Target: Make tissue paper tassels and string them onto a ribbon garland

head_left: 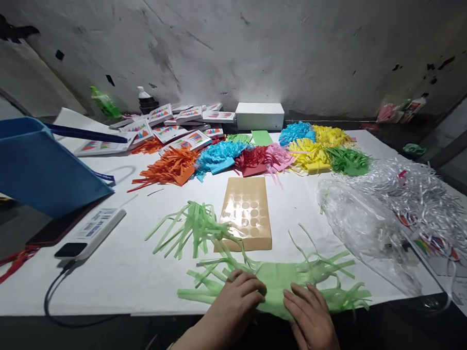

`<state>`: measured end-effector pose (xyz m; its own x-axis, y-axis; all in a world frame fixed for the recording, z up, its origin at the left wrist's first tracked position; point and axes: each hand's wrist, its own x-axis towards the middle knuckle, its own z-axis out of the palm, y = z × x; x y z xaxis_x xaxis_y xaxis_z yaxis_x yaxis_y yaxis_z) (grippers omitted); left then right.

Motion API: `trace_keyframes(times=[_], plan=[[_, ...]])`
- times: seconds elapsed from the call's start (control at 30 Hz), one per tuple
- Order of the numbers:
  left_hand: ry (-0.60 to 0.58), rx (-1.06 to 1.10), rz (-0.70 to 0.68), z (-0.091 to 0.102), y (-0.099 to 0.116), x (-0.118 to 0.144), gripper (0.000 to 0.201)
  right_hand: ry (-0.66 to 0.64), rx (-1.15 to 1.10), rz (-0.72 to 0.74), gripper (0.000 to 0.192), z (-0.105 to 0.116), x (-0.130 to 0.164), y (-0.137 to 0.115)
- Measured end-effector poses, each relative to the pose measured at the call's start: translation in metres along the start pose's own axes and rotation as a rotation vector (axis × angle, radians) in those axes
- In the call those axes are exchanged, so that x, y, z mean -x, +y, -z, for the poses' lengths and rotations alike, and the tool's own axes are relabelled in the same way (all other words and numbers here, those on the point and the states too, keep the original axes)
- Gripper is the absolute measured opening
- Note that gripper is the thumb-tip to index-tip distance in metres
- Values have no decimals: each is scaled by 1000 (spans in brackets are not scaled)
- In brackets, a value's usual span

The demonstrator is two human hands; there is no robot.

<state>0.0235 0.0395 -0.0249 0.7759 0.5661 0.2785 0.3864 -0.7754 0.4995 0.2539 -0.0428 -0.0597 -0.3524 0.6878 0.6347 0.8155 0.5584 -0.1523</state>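
At the table's near edge, both hands, left hand (pixel 233 304) and right hand (pixel 311 316), press flat, fingers spread and gripping nothing, on the fringed green paper (pixel 279 284), whose thin strips could tear or crumple under a careless slide.

The perforated board (pixel 246 213) lies behind the fringed paper (pixel 284 281), plastic wrap (pixel 359 226) to its right.

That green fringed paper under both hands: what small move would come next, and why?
Probably lift the green fringed paper off the table edge and gather its strips. Both the left hand and right hand press flat on its uncut middle, and the strips splay loosely to both sides, some tangled.
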Motion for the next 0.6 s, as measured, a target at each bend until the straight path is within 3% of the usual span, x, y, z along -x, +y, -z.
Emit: trace_keyframes(times=[0.13,0.2,0.3,0.47,0.6], plan=[[-61,-106,252,4,2,-10,17,73,9,-288,15,-5,-18,-6],[-75,-256,372,1,3,-18,15,88,66,-411,17,-10,-28,-6],[-73,-393,447,-5,1,-31,17,61,138,-482,24,-19,-39,-1],[-50,-417,449,-14,-5,-40,14,124,268,-505,19,-19,-45,4],[-27,-420,426,-15,-9,-40,12,104,153,-173,24,-8,-44,-1]])
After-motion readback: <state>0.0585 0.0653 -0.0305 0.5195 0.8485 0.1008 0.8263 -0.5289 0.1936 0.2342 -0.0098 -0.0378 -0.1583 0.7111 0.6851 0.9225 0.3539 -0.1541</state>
